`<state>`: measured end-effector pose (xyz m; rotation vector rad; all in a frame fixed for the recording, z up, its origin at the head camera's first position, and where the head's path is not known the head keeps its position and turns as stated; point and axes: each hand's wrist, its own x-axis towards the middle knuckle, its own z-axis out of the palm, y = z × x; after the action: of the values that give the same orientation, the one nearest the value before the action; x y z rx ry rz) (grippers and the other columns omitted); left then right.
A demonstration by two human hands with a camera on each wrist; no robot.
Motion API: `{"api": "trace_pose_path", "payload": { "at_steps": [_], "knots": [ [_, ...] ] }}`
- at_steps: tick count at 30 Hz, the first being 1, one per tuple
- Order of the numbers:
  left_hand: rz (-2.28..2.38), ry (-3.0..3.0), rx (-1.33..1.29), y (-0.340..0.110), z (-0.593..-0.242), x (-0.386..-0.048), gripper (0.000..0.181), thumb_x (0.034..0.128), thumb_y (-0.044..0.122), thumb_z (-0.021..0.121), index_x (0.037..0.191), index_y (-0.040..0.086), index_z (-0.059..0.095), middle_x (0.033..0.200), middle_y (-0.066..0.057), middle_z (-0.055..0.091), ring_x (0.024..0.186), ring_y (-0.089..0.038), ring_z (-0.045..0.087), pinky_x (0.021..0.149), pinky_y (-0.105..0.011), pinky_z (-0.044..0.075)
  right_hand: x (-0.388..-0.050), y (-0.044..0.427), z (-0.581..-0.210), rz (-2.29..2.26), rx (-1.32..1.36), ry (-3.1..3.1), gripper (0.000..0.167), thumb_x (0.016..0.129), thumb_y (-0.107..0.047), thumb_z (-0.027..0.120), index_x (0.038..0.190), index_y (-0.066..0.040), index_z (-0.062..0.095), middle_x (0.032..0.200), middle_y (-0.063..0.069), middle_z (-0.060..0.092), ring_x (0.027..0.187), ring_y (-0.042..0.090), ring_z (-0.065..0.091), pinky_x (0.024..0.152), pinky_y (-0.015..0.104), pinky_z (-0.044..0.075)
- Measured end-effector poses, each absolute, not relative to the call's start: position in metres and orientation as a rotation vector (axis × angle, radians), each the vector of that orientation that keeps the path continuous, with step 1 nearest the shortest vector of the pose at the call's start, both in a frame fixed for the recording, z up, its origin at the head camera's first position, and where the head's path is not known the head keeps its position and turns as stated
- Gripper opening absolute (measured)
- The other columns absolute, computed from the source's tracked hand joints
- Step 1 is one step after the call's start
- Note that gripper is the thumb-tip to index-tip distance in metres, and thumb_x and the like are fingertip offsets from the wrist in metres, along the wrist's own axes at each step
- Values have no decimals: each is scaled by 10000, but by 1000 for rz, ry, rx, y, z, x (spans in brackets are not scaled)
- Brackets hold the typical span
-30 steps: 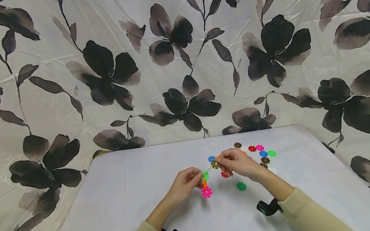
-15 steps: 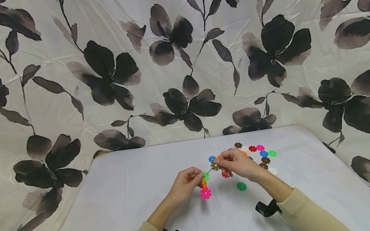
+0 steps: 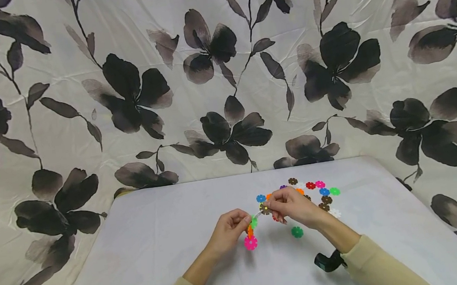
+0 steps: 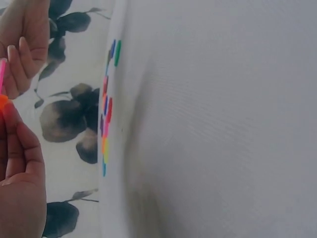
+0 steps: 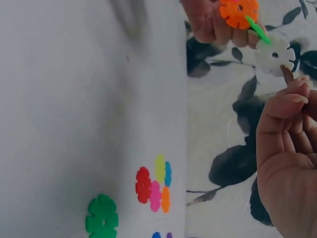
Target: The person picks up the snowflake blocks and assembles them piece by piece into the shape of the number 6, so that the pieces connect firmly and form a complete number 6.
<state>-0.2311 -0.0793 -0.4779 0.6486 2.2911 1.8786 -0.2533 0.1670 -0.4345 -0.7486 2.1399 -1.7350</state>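
Flowered cloth (image 3: 283, 109) filled the upper frame. At lower centre, my left hand (image 3: 229, 229) pinched the disc chain (image 3: 254, 223) and my right hand (image 3: 294, 206) its brown disc (image 3: 264, 211), seemingly to steady the slotted joints.

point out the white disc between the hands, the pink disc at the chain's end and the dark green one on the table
White disc (image 5: 267, 59), right wrist view: face, beside the hole.
Pink disc (image 3: 251, 245), head view: face, near middle.
Dark green disc (image 5: 102, 211), right wrist view: face, above the hole.
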Motion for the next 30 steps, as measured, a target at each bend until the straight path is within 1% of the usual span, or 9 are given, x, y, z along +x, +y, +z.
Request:
{"api": "trace_pose_path", "payload": {
  "at_steps": [1, 3, 8, 11, 15, 19, 24, 27, 30],
  "knots": [
    [1888, 2290, 650, -79, -478, -231, 206, 1040, 179, 619, 1008, -11, 691, 802, -65, 686, 745, -141, 603, 756, -333, 548, -253, 166, -434, -1744, -753, 2134, 305, 1046, -172, 608, 872, 74, 653, 674, 107, 580, 554, 159, 518, 527, 240, 495],
    [1905, 2291, 650, -80, -478, -232, 210, 1038, 184, 624, 1005, -11, 695, 804, -69, 686, 743, -141, 601, 768, -332, 551, -252, 165, -434, -1757, -751, 2131, 269, 1045, -175, 611, 885, 30, 680, 668, 101, 578, 550, 158, 519, 529, 242, 501],
    [1905, 2292, 619, -80, -477, -232, 211, 1033, 187, 634, 1004, -12, 698, 801, -53, 688, 728, -123, 603, 774, -335, 558, -250, 163, -433, -1756, -701, 2152, 279, 1045, -187, 614, 959, 62, 705, 665, 93, 578, 550, 164, 518, 538, 242, 509],
    [1887, 2286, 625, -81, -477, -232, 207, 1034, 181, 632, 1008, -15, 694, 799, -65, 693, 718, -125, 611, 747, -335, 559, -250, 162, -434, -1739, -687, 2187, 288, 1047, -185, 611, 970, 78, 699, 668, 102, 570, 556, 166, 514, 543, 252, 503],
    [1854, 2261, 637, -82, -477, -232, 184, 1031, 161, 635, 1012, -14, 690, 814, -75, 707, 720, -136, 655, 740, -317, 582, -252, 159, -436, -1716, -676, 2238, 255, 1041, -188, 622, 961, 37, 710, 682, 101, 572, 577, 166, 516, 551, 248, 498],
    [1833, 2242, 653, -83, -478, -231, 186, 1033, 148, 628, 1080, -24, 682, 872, -88, 725, 747, -156, 691, 762, -288, 597, -254, 157, -439, -1704, -653, 2263, 242, 1033, -210, 637, 938, -2, 717, 680, 84, 574, 592, 170, 515, 548, 244, 483],
    [1839, 2220, 647, -83, -477, -230, 265, 1053, 194, 599, 1172, -32, 670, 933, -114, 730, 767, -186, 707, 764, -300, 605, -255, 155, -439, -1687, -646, 2281, 240, 1031, -230, 642, 949, -23, 732, 679, 71, 586, 610, 164, 521, 552, 268, 473],
    [1843, 2203, 640, -81, -475, -230, 306, 1059, 217, 589, 1200, -43, 669, 987, -118, 718, 781, -166, 707, 758, -305, 608, -255, 153, -439, -1678, -656, 2271, 239, 1029, -243, 646, 951, -36, 737, 680, 68, 593, 611, 164, 523, 554, 278, 474],
    [1849, 2188, 643, -78, -473, -230, 311, 1063, 217, 581, 1205, -43, 675, 1043, -122, 702, 819, -128, 700, 767, -293, 604, -256, 150, -440, -1664, -660, 2255, 244, 1022, -265, 658, 925, -56, 736, 671, 56, 592, 600, 163, 521, 552, 262, 472]
  ]
}}
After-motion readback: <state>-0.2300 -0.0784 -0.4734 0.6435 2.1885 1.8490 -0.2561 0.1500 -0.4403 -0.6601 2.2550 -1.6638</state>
